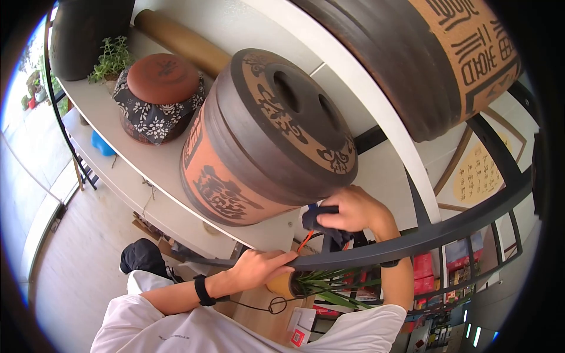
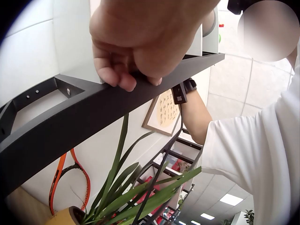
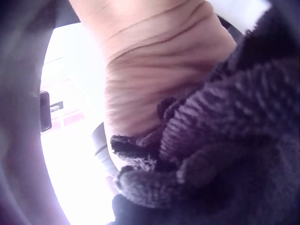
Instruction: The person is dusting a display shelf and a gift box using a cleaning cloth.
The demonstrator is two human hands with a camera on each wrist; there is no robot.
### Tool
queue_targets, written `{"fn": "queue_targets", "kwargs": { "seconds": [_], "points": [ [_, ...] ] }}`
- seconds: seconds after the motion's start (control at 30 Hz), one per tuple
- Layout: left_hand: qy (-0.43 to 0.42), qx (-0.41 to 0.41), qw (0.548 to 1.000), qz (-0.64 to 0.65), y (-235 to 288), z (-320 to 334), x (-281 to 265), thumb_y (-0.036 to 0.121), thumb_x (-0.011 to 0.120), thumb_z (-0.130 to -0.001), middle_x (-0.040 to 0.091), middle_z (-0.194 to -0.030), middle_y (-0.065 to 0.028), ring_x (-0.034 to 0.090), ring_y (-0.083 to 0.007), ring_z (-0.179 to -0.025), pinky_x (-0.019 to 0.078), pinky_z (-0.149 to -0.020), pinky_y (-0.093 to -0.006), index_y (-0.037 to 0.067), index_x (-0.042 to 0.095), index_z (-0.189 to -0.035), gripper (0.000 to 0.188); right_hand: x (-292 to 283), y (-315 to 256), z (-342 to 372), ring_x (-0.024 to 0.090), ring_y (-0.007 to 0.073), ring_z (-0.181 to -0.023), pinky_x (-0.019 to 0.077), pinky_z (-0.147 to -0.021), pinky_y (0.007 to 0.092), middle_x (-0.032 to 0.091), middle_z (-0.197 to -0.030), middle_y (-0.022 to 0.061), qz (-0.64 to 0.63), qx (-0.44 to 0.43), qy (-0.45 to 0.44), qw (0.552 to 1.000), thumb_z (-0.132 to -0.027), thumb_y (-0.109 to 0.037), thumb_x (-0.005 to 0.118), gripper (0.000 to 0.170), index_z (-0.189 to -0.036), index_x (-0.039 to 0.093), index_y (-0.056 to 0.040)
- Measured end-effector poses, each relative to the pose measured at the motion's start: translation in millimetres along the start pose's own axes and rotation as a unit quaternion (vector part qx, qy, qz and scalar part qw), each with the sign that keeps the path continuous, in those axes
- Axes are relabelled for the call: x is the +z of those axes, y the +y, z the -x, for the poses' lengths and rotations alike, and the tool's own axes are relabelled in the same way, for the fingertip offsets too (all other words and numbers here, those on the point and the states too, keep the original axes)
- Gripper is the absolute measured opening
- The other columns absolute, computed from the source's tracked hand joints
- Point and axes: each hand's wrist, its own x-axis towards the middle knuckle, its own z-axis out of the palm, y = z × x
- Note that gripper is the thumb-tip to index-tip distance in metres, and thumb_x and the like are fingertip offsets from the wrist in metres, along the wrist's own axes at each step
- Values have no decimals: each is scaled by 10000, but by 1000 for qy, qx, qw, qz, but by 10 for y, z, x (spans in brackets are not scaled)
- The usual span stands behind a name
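Observation:
In the head view a dark cloth (image 1: 326, 223) is bunched in the right hand (image 1: 358, 210), beside the base of a large brown lidded jar (image 1: 259, 135) on the white shelf. The right wrist view shows the same dark, fluffy cloth (image 3: 220, 126) filling the space under the palm (image 3: 150, 79). My left hand (image 1: 259, 269) lies at the black curved frame bar (image 1: 353, 257), left of the right hand. In the left wrist view the left hand (image 2: 140, 42) has its fingers curled over the top edge of the black bar (image 2: 93, 110).
A smaller jar with a red lid (image 1: 163, 78) and patterned cloth stands left of the large jar. Another large jar (image 1: 412, 59) is on the upper shelf. Below the bar are a potted plant (image 2: 112, 197) and an orange racket (image 2: 55, 180). A framed script (image 2: 164, 112) hangs behind.

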Motion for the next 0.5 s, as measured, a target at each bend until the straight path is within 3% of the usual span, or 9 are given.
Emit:
{"fn": "queue_targets", "kwargs": {
  "seconds": [0.17, 0.2, 0.27, 0.37, 0.47, 0.5],
  "points": [
    [13, 9, 1000, -2, -31, 17, 11, 293, 657, -861, 643, -793, -42, 637, -252, -657, 513, -557, -336, 99, 601, -1134, 340, -49, -186, 28, 599, 310, -562, 467, -571, 376, 611, -601, 160, -69, -43, -125, 989, -764, -321, 612, 285, -747, 697, -50],
    [13, 3, 1000, -4, -30, 23, 13, 295, 656, -862, 644, -795, -43, 637, -251, -657, 513, -556, -337, 102, 602, -1139, 342, -62, -190, 41, 596, 302, -623, 457, -597, 382, 614, -630, 146, -72, -53, -152, 984, -769, -321, 622, 288, -774, 701, -45],
    [10, -8, 1000, -4, -15, 36, 17, 301, 654, -862, 646, -798, -43, 637, -249, -658, 513, -556, -338, 109, 602, -1148, 348, -63, -217, 42, 579, 279, -736, 439, -663, 359, 608, -681, 115, -71, -160, -137, 975, -760, -291, 661, 251, -781, 705, -45],
    [9, -16, 1000, 9, 2, 25, -4, 290, 675, -849, 674, -856, -33, 645, -247, -654, 526, -575, -336, 102, 634, -1100, 316, -64, -222, 6, 546, 261, -822, 421, -732, 337, 594, -724, 84, -124, -250, -175, 944, -727, -248, 711, 203, -784, 713, -53],
    [13, -20, 1000, 13, 11, 20, 3, 285, 675, -846, 673, -848, -28, 645, -248, -646, 528, -573, -336, 105, 631, -1105, 319, -14, -126, -32, 488, 210, -664, 390, -620, 338, 532, -648, 66, -142, -300, -138, 933, -669, -158, 783, 216, -800, 709, -2],
    [14, -20, 1000, 1, 8, 22, 8, 281, 676, -845, 670, -840, -27, 645, -248, -645, 527, -573, -335, 105, 630, -1107, 319, -33, -124, -31, 494, 212, -653, 393, -608, 338, 535, -649, 68, -129, -276, -131, 943, -669, -161, 784, 219, -800, 710, -3]
  ]
}}
